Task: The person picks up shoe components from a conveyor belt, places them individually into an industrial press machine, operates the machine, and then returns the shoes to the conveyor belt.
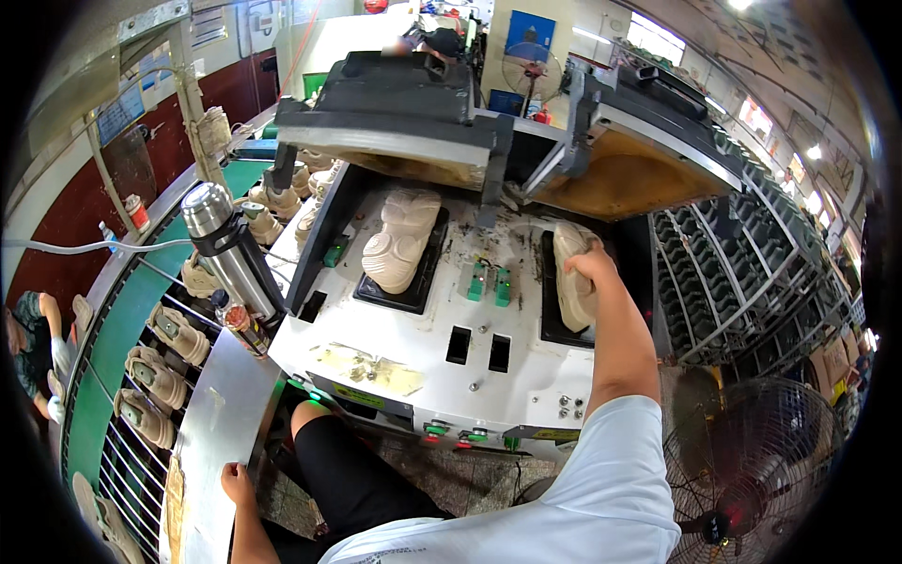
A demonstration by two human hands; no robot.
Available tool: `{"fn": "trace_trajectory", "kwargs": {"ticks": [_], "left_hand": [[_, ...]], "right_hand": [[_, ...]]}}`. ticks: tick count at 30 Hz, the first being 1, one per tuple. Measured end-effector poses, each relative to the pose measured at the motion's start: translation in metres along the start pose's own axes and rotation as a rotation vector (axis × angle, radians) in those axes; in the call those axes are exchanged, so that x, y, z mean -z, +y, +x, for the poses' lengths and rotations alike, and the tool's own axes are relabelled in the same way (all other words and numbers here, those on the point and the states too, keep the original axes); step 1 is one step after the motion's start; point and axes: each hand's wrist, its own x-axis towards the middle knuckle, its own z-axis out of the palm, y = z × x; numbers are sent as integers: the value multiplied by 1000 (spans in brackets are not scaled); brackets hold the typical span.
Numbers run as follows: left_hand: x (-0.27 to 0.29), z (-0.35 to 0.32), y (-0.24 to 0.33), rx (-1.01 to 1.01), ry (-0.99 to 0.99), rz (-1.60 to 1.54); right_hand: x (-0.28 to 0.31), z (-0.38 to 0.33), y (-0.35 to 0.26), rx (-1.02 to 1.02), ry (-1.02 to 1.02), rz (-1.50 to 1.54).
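Observation:
My right hand [590,266] reaches forward, its fingers closed on the upper side of a beige shoe sole [573,291]. That sole lies on a black pad [556,324] in the right bay of a white machine [423,348]. In the left bay, a cream ridged shoe sole [399,246] rests on another black pad [413,299]. Both bays have their heavy lids raised: the left lid [395,113] and the right lid [639,155]. My left hand [238,482] is a loose fist by the metal side table, with nothing visible in it.
Left of the machine, a steel thermos [230,249] and a drink bottle [240,324] stand together. Beyond them, beige shoes [150,376] line a rack beside a green conveyor [89,404]. A gloved co-worker [42,348] is at far left. A wire rack [723,273] and floor fan [752,470] flank my right.

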Motion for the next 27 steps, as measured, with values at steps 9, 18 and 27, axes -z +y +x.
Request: {"fn": "trace_trajectory", "kwargs": {"ticks": [9, 18, 27], "left_hand": [[7, 10, -33, 121, -95, -36], [-69, -36, 85, 69, -535, -293], [-149, -195, 292, -793, -1493, -131]], "right_hand": [[-8, -7, -9, -58, -91, -69], [-26, -88, 60, 263, 270, -31], [-139, -310, 259, -206, 836, 1198]]}}
